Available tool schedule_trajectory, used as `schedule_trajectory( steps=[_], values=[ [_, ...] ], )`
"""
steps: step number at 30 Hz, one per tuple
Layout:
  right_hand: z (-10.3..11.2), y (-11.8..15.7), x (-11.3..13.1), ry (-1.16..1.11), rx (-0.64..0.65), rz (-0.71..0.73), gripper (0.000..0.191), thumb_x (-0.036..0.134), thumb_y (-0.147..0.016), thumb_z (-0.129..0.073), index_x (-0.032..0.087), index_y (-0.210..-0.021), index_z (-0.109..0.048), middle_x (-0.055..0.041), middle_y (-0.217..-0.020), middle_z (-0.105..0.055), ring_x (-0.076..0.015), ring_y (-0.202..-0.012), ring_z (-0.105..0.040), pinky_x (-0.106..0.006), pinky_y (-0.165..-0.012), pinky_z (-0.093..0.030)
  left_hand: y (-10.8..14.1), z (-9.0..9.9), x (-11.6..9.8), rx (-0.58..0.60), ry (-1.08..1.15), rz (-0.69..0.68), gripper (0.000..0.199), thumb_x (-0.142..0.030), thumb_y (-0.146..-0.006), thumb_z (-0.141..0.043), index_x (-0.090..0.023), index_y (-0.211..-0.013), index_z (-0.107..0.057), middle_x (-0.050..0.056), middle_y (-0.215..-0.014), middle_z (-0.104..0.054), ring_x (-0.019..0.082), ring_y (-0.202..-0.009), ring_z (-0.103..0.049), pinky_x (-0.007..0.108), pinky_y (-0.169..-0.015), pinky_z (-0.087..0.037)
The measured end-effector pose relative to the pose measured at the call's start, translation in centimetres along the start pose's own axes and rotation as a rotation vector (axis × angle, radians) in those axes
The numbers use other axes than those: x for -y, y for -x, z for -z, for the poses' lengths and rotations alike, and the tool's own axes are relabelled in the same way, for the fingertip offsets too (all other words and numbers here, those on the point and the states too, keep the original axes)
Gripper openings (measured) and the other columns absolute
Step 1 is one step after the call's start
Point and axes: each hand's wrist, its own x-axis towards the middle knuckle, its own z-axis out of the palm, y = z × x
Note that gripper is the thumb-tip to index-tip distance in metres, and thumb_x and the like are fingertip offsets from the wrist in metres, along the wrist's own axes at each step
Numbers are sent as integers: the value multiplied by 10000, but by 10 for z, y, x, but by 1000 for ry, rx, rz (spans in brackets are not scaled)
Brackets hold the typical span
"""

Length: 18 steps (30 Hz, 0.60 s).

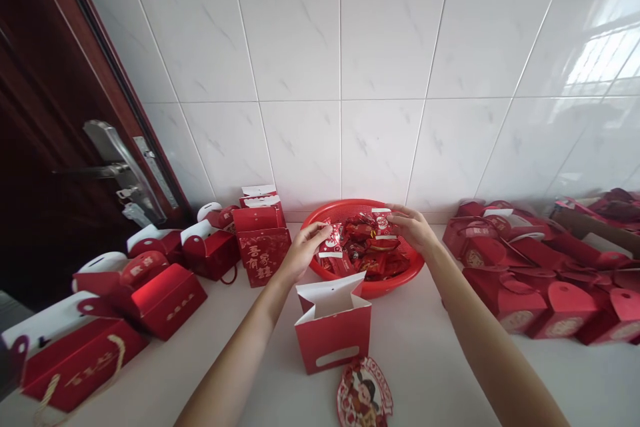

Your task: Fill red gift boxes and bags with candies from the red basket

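Observation:
Over the left side of a red plastic basket (419, 269), my left hand (304, 248) pinches a small red-and-white candy packet (331, 240). My right hand (411, 229) is at the basket's right side, fingers closed on another red-and-white candy packet (382, 219). Several red-wrapped candies (376, 261) lie in the basket between the hands. In front of the basket stands a red paper gift box (336, 340) with its top open and white inside. A round cartoon-figure card (364, 395) lies before the box, partly cut off by the lower picture edge.
Open red boxes (170, 300) stand at the left, some with rope handles. Taller red boxes (264, 257) lean near the tiled wall (300, 147). Many closed red boxes (505, 300) are grouped on the right. A dark door with a handle (113, 170) borders the left.

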Motion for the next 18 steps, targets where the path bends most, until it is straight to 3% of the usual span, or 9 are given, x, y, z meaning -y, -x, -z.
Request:
schedule_trajectory(
  steps=[6, 9, 13, 18],
  values=[
    [4, 1, -4, 345, -233, 81, 358, 277, -643, -616, 181, -979, -692, -42, -796, -706, -206, -729, -652, -329, -654, -532, -4, 2, 6, -62, 27, 40, 224, -377, -691, -792, -181, -761, -709, 29, -838, -667, 175, -823, -617, 251, -736, -490],
    [9, -3, 1, 568, -287, 91, 347, 201, -676, -556, 188, -987, -707, -46, -807, -716, -216, -763, -661, -323, -688, -518, -5, 3, 7, -78, 23, 38, 203, -356, -698, -771, -174, -773, -723, 45, -865, -692, 191, -840, -639, 264, -726, -508],
    [10, -5, 10, 849, -250, 89, 383, 111, -717, -517, 158, -1030, -732, -104, -868, -732, -267, -857, -669, -365, -780, -505, -3, 2, 3, -76, 27, 83, 277, -371, -699, -755, -172, -891, -747, 62, -917, -720, 203, -806, -665, 287, -659, -537],
    [-8, -5, 12, 1103, -81, 142, 445, 59, -779, -500, 134, -1160, -716, -175, -1218, -686, -310, -1164, -600, -370, -965, -451, -1, -3, -4, -128, 121, 117, 275, -368, -636, -778, -180, -833, -738, 34, -864, -712, 177, -737, -654, 238, -539, -529]
  ],
)
